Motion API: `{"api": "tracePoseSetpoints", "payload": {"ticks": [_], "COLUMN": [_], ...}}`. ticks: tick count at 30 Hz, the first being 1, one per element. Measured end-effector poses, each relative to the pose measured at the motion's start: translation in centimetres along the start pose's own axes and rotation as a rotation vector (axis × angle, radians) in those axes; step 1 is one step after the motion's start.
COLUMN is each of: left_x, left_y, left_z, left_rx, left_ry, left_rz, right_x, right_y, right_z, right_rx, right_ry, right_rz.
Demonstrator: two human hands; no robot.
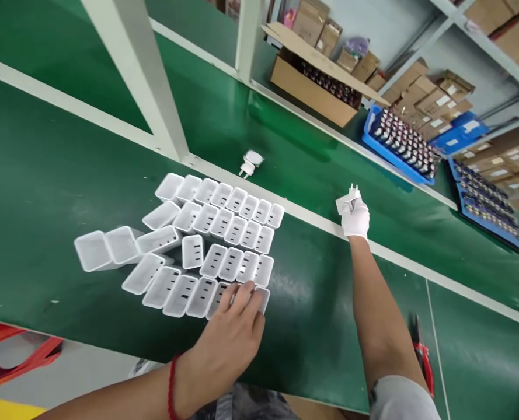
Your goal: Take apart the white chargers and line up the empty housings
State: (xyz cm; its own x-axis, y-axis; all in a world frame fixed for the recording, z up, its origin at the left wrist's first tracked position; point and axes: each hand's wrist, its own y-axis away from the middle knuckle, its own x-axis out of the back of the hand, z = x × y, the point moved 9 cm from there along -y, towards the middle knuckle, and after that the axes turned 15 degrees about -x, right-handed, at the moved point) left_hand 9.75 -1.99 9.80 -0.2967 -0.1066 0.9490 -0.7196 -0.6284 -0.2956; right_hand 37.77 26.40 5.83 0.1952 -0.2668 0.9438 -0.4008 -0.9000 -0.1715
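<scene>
Several white charger shells [215, 242] lie packed in rows on the green table [44, 175], open sides up. My left hand [235, 332], bare with a red string at the wrist, rests its fingertips on the nearest shells at the group's front right corner. My right hand [354, 219], in a white glove, is stretched out to the white dividing strip and holds a white plug piece [349, 198] with its two metal prongs pointing up. Another white plug piece [250, 163] lies alone on the belt beyond the strip.
A white frame post [149, 81] rises behind the shells. On the far side stand an open cardboard box [312, 81] and blue trays [401, 143] of small parts. Shelves with cardboard boxes [443, 93] line the back right. A red-handled tool [421, 353] lies by my right arm.
</scene>
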Motion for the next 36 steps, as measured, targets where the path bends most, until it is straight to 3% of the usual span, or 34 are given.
{"api": "tracePoseSetpoints", "payload": {"ticks": [2,5,8,12,14,18,21,25,29,32,36], "left_x": [0.3,0.1,-1.5,-2.7,-2.9,-4.8,-6.3,-6.8,-6.7,-6.6,-7.3], "left_y": [-0.5,-1.3,-1.9,-2.1,-1.9,-1.6,-1.5,-1.1,-1.2,-1.5,-1.9], "left_z": [1.1,3.3,4.6,4.2,3.5,3.5,4.1,4.0,2.6,1.9,1.1], "left_rx": [-0.084,-0.286,-0.415,-0.396,-0.347,-0.286,-0.274,-0.267,-0.171,-0.121,-0.001], "left_ry": [0.043,0.148,0.225,0.316,0.344,0.327,0.305,0.388,0.493,0.667,0.886], "left_rz": [0.048,0.133,0.153,0.297,0.369,0.322,0.283,0.272,0.216,0.202,0.189], "right_x": [0.3,2.3,3.5,-0.6,-2.9,-6.2,-7.1,-5.1,-1.4,0.7,2.0], "right_y": [-0.4,0.8,2.7,5.9,6.6,6.5,6.0,3.7,3.7,7.4,14.8], "right_z": [-0.2,-0.4,-3.4,-13.3,-17.7,-23.9,-25.5,-22.8,-15.1,-8.5,-1.3], "right_rx": [-0.049,-0.11,0.01,0.515,0.654,0.761,0.744,0.517,0.208,0.026,-0.246], "right_ry": [-0.001,0.0,0.031,0.132,0.168,0.185,0.148,-0.024,-0.357,-0.581,-0.915], "right_rz": [0.025,0.127,0.151,-0.166,-0.269,-0.393,-0.474,-0.464,-0.459,-0.481,-0.577]}}
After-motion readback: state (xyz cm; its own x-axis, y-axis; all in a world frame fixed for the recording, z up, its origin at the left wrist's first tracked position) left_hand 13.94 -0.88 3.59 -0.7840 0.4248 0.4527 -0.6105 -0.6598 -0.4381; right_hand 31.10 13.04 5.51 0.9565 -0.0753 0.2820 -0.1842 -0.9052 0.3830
